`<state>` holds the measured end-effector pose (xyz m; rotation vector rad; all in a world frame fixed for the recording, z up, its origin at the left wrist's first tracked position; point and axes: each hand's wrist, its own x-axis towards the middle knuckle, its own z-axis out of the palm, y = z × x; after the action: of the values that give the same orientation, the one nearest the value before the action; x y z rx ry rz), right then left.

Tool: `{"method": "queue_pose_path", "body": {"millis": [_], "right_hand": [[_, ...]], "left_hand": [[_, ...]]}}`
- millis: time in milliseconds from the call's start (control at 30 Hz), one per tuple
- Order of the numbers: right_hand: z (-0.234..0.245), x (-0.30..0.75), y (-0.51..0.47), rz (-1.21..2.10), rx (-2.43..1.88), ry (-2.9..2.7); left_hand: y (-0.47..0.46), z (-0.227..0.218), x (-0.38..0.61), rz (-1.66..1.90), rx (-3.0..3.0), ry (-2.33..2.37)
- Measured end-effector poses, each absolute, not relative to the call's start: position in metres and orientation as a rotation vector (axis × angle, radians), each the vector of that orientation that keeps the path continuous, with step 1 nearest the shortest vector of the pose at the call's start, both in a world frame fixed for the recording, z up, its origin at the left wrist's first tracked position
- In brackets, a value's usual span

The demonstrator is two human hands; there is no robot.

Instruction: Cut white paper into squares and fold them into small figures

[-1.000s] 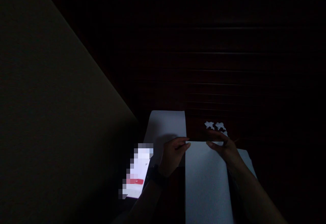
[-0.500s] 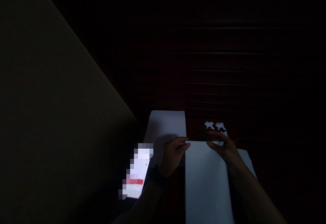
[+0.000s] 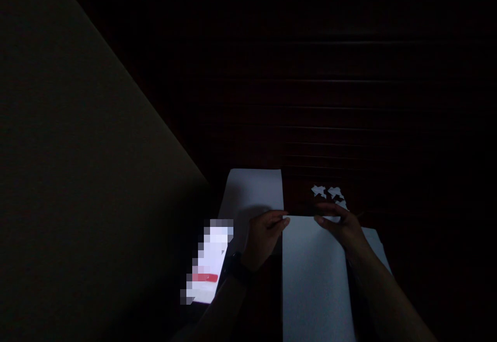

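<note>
A white sheet of paper [image 3: 315, 280] stretches from the bottom edge of the view up to my two hands. At its far left corner, my left hand [image 3: 266, 236] pinches the edge between thumb and fingers. Further right along the same far edge, my right hand [image 3: 341, 225] has its thumb on top of the paper, with the fingers bent behind the edge. Just beyond my right hand lie small folded paper pieces [image 3: 319, 191], pointed in outline; one is partly hidden by my fingers. The light is dim, so fine creases cannot be made out.
Another white sheet [image 3: 256, 186] lies to the left, partly under my left hand. A lit phone screen [image 3: 212, 264], partly blurred out, glows beside my left wrist. More white paper [image 3: 375, 241] shows behind my right forearm. A pale wall [image 3: 97, 176] rises at left.
</note>
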<state>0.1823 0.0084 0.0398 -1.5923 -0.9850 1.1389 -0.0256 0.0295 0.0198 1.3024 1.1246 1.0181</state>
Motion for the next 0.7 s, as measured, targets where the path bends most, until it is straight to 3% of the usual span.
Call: {"method": "queue_pose_path", "body": {"millis": [700], "right_hand": [[0.0418,0.1817,0.0082,1.186,-1.549,-0.96]], "left_hand": [[0.0276,0.0257,-0.0248,1.055,1.431,1.182]]}}
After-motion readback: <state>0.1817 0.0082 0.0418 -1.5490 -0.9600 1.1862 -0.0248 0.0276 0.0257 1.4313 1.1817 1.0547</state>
